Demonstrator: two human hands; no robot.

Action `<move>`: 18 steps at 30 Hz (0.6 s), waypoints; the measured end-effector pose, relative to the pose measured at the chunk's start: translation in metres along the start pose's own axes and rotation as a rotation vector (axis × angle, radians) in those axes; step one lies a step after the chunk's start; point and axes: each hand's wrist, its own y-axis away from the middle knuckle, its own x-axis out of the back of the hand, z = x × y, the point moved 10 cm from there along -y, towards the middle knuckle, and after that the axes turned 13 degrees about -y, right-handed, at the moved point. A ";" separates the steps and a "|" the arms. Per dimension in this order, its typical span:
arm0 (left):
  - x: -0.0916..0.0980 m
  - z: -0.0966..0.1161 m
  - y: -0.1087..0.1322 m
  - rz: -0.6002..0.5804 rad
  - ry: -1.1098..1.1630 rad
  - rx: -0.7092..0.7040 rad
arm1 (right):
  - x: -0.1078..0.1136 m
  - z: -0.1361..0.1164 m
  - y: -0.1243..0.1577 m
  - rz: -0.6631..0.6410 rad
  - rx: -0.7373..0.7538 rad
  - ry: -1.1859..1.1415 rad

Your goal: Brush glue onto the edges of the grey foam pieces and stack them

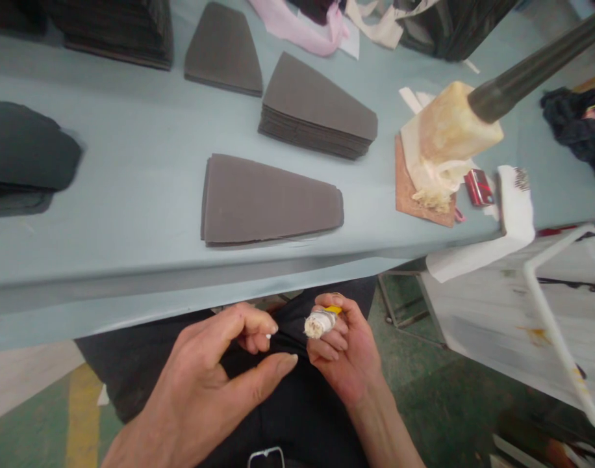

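My right hand is closed around a small brush with a yellow handle and a pale, glue-caked tip that points left. My left hand hovers just beside it over my lap, fingers curled, thumb and forefinger near each other with nothing visible between them. Both hands are below the front edge of the grey-blue table. On the table right in front lies a thin stack of grey trapezoid fabric pieces.
Two more grey trapezoid stacks lie farther back; dark stacks sit at the left. At the right stand a glue-crusted block on a brown board with a dark handle, a red lighter and a white frame.
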 end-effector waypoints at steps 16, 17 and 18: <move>-0.014 -0.004 -0.011 -0.041 0.094 0.119 | 0.013 -0.004 0.000 0.107 0.112 -0.056; -0.016 -0.004 -0.012 -0.053 0.101 0.125 | 0.014 -0.004 0.000 0.109 0.117 -0.058; -0.018 -0.004 -0.012 -0.068 0.110 0.129 | 0.014 -0.005 0.000 0.110 0.121 -0.057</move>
